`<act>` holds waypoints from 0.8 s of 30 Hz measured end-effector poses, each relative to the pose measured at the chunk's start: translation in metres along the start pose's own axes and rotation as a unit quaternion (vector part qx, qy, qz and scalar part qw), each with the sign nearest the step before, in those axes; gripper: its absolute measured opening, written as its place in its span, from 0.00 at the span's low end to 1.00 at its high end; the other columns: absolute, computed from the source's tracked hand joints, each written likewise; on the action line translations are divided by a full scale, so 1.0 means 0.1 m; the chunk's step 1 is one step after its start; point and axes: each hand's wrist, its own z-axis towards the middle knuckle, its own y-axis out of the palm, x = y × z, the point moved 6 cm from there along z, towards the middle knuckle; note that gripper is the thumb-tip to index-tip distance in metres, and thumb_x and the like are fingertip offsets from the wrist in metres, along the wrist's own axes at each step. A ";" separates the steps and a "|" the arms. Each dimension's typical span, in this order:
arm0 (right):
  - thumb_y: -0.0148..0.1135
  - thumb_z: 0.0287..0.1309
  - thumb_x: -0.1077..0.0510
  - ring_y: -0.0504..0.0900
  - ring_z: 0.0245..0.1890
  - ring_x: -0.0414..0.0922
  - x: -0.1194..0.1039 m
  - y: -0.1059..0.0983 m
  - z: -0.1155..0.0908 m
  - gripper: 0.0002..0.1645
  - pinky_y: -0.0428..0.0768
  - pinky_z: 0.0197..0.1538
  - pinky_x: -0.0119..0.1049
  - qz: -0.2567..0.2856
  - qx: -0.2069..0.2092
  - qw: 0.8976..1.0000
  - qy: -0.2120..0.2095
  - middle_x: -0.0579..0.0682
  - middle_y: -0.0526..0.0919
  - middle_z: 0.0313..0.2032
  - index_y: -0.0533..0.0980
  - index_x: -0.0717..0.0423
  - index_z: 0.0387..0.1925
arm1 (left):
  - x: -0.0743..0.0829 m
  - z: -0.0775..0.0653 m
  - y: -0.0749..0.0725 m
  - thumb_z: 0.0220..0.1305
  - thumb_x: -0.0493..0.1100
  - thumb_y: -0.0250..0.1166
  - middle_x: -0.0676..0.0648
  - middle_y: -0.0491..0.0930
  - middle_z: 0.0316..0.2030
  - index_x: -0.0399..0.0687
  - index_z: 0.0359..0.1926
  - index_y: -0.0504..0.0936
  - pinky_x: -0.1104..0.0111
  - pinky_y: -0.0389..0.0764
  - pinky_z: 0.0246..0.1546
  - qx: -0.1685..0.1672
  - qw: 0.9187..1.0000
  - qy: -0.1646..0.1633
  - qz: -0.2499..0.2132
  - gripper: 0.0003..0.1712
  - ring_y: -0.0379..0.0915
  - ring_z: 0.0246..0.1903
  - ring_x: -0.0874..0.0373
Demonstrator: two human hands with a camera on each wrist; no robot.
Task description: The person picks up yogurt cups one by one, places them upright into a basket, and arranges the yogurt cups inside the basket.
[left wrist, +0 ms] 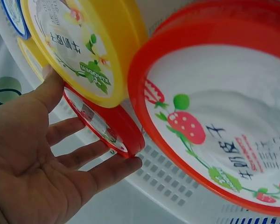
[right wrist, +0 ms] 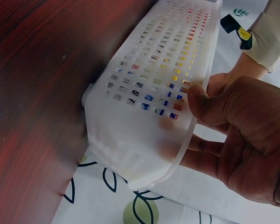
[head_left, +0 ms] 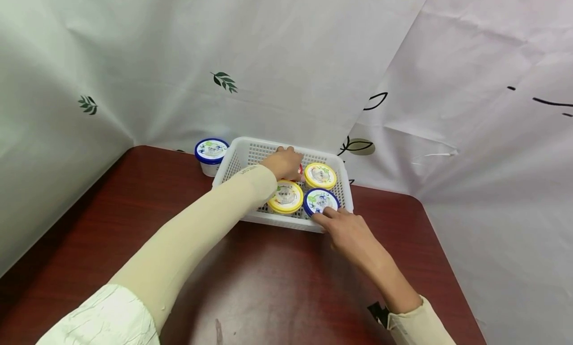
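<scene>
A white plastic basket [head_left: 282,221] holds several round lidded tubs. My left hand [head_left: 283,163] reaches over it and grips a red-lidded tub [left wrist: 123,126] at the back, thumb on one side of the lid and fingers along the other. Nearer the left wrist camera is another red-lidded tub [left wrist: 214,116], hidden under my arm in the head view. Yellow-lidded tubs stand at the back right [head_left: 320,176] and front [head_left: 285,198]. Beside my right hand [head_left: 351,233] is a blue-lidded tub [head_left: 321,201]. That hand holds the basket's front right rim, thumb outside and fingers inside.
Outside the basket, at its left, another blue-lidded tub [head_left: 211,151] stands on the dark red table [head_left: 264,280]. A white curtain [head_left: 277,61] with leaf prints hangs right behind the basket and along both sides.
</scene>
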 end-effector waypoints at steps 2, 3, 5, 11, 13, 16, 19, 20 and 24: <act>0.77 0.61 0.69 0.86 0.36 0.52 0.00 0.00 0.00 0.24 0.84 0.32 0.46 -0.002 -0.001 1.000 0.000 0.49 0.89 0.43 0.85 0.42 0.53 | 0.00 -0.01 0.00 0.85 0.59 0.64 0.34 0.65 0.85 0.46 0.89 0.63 0.46 0.69 0.83 0.002 1.000 -0.002 0.002 0.43 0.62 0.84 0.34; 0.77 0.60 0.69 0.86 0.36 0.52 0.00 0.00 0.01 0.24 0.84 0.32 0.46 -0.002 -0.002 1.000 0.000 0.49 0.89 0.43 0.85 0.42 0.53 | 0.00 -0.01 0.01 0.85 0.59 0.64 0.34 0.64 0.85 0.46 0.89 0.63 0.47 0.69 0.84 0.001 1.000 -0.005 0.001 0.43 0.61 0.84 0.34; 0.77 0.60 0.69 0.86 0.36 0.52 0.00 0.00 0.01 0.24 0.84 0.32 0.46 -0.002 -0.005 1.000 0.001 0.49 0.89 0.43 0.85 0.42 0.53 | 0.00 -0.02 0.01 0.86 0.60 0.63 0.35 0.64 0.85 0.47 0.89 0.62 0.47 0.69 0.84 -0.005 1.000 -0.011 0.000 0.43 0.60 0.84 0.35; 0.77 0.61 0.69 0.86 0.37 0.52 0.00 0.01 0.01 0.25 0.84 0.32 0.46 0.004 -0.012 1.000 0.004 0.50 0.89 0.43 0.85 0.42 0.54 | 0.00 0.00 0.00 0.87 0.62 0.59 0.37 0.58 0.88 0.50 0.91 0.56 0.47 0.65 0.86 -0.037 0.999 -0.028 0.013 0.45 0.55 0.88 0.36; 0.77 0.61 0.69 0.86 0.37 0.52 0.00 0.01 0.01 0.24 0.85 0.32 0.46 0.007 -0.015 1.000 0.006 0.49 0.89 0.44 0.85 0.42 0.54 | 0.01 0.00 -0.02 0.88 0.62 0.57 0.37 0.56 0.90 0.51 0.92 0.54 0.46 0.64 0.87 -0.048 0.998 -0.034 0.016 0.45 0.52 0.89 0.36; 0.77 0.62 0.68 0.85 0.36 0.51 0.00 0.01 0.01 0.24 0.85 0.33 0.46 0.010 -0.020 1.000 0.009 0.49 0.89 0.44 0.86 0.42 0.55 | 0.03 -0.04 -0.08 0.89 0.60 0.55 0.38 0.53 0.91 0.52 0.93 0.51 0.46 0.62 0.88 -0.064 0.997 -0.039 0.021 0.44 0.50 0.90 0.36; 0.77 0.63 0.67 0.85 0.36 0.51 0.00 0.01 0.01 0.24 0.85 0.33 0.46 0.010 -0.019 1.000 0.010 0.50 0.90 0.44 0.86 0.42 0.56 | 0.06 -0.06 -0.13 0.90 0.60 0.53 0.38 0.52 0.91 0.52 0.93 0.51 0.46 0.61 0.88 -0.071 0.996 -0.032 0.034 0.43 0.49 0.90 0.36; 0.77 0.63 0.67 0.85 0.35 0.51 0.00 0.01 0.01 0.24 0.85 0.33 0.46 0.009 -0.018 1.000 0.009 0.50 0.90 0.44 0.86 0.42 0.56 | 0.06 -0.07 -0.14 0.90 0.60 0.53 0.38 0.51 0.91 0.52 0.93 0.51 0.46 0.60 0.88 -0.072 0.996 -0.032 0.036 0.42 0.48 0.90 0.36; 0.77 0.62 0.67 0.85 0.36 0.51 0.00 0.00 0.01 0.24 0.85 0.33 0.46 0.009 -0.017 1.000 0.009 0.50 0.90 0.44 0.86 0.42 0.56 | 0.04 -0.05 -0.18 0.91 0.59 0.51 0.38 0.51 0.91 0.52 0.93 0.51 0.47 0.57 0.90 -0.067 0.996 -0.034 0.057 0.41 0.46 0.91 0.37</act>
